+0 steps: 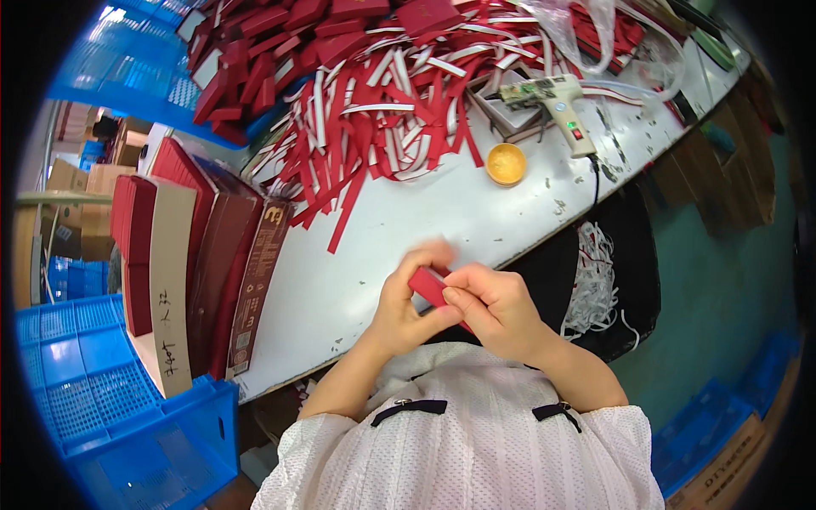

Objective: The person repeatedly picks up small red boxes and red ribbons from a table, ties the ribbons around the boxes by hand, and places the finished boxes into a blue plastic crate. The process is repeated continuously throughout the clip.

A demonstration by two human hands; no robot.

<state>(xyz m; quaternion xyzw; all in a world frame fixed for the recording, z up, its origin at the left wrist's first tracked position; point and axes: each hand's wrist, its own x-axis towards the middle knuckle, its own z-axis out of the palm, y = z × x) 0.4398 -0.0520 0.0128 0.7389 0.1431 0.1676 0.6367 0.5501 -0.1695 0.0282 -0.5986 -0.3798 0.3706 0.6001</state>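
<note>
Close to my body, over the table's front edge, my left hand (406, 304) is wrapped round a small red box (427, 286); its upper fingers are smeared by motion. My right hand (495, 308) pinches at the right end of the same box, thumb and forefinger pressed together. Part of the box is hidden by my fingers. Beyond my hands a large heap of red strips with white backing (382, 119) spreads over the white table (340, 280).
Red boxes (340, 25) are piled at the back. A glue gun (565, 115) lies by a round yellow tin (506, 164). Cartons holding red pieces (223, 263) and blue crates (170, 433) stand left. White scraps (595, 280) lie in a black container on the right.
</note>
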